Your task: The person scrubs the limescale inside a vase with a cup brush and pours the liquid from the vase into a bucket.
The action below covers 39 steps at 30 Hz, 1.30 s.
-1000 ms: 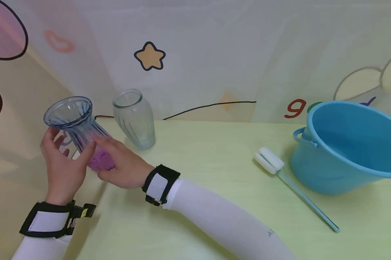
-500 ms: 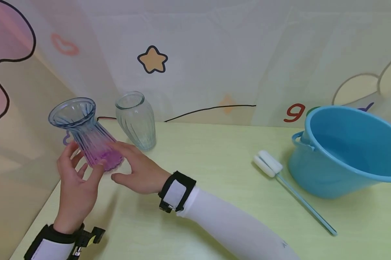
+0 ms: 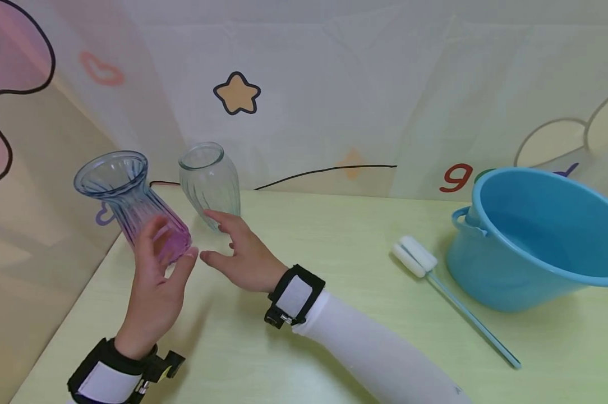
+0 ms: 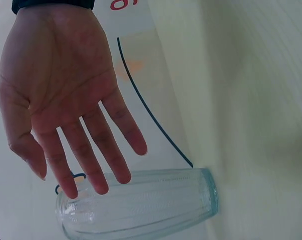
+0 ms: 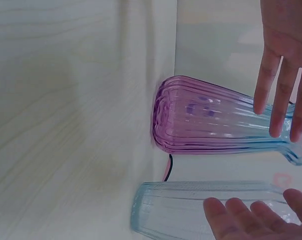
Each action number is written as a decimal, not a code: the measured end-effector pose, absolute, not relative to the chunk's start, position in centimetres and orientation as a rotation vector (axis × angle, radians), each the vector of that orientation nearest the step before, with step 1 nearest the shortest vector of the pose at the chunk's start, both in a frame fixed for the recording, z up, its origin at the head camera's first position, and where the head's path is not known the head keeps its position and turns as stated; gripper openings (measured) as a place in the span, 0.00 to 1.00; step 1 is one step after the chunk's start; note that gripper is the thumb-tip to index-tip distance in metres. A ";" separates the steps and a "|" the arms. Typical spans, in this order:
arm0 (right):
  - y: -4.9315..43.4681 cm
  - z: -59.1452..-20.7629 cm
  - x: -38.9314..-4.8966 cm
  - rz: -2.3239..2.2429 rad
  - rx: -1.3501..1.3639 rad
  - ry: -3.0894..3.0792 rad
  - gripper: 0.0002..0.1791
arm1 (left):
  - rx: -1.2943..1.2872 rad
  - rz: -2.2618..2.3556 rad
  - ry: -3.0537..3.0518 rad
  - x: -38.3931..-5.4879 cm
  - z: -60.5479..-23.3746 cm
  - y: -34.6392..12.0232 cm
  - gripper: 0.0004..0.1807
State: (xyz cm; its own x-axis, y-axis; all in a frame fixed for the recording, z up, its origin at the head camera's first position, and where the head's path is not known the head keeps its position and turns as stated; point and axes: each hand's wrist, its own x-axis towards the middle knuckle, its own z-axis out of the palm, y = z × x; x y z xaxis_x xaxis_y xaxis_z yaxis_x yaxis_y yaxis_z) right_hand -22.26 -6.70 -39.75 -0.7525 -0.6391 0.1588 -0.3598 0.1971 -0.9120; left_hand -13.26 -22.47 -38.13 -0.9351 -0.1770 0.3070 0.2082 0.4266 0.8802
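A ribbed glass vase [image 3: 134, 207], blue at its flared top and pink at its base, stands on the table at the left in the head view. My left hand [image 3: 157, 286] is in front of it, fingers parted and holding nothing; its fingertips overlap the vase in the right wrist view. Right beside that vase stands a clear glass vase [image 3: 210, 185] with a narrower mouth. My right hand [image 3: 250, 255] reaches toward its lower part with fingers extended, overlapping it in the head view. The palm of the right hand [image 4: 65, 85] shows in the left wrist view.
On the right stands a large blue bucket [image 3: 511, 247]. A sponge brush [image 3: 415, 255] with a long blue handle lies on the table [image 3: 344, 264] to its left. Behind rises a printed backdrop [image 3: 324, 84].
Both hands have let go of the blue-pink vase, which now stands on the table. The right hand has moved right to the clear vase, and the left hand has followed to the right.
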 end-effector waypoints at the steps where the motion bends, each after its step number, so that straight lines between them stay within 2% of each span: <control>1: -6.6 -39.8 -22.3 -1.619 -0.922 2.204 0.39 | -0.033 -1.519 -2.333 -13.4 -38.2 -22.3 0.38; 6: -6.2 -40.2 -22.9 -1.810 -0.776 2.189 0.34 | -0.046 -1.535 -2.358 -14.6 -38.4 -22.0 0.38; 18: -5.7 -40.6 -25.9 -2.017 -0.464 2.056 0.34 | 0.045 -1.682 -2.337 -18.1 -38.4 -22.2 0.38; 32: -7.0 -41.7 -30.0 -2.033 -0.379 1.947 0.38 | 0.196 -1.644 -2.338 -21.8 -39.6 -22.4 0.44; 39: -8.5 -41.0 -30.8 -2.023 -0.403 1.931 0.38 | 0.260 -1.673 -2.332 -23.0 -39.9 -22.9 0.46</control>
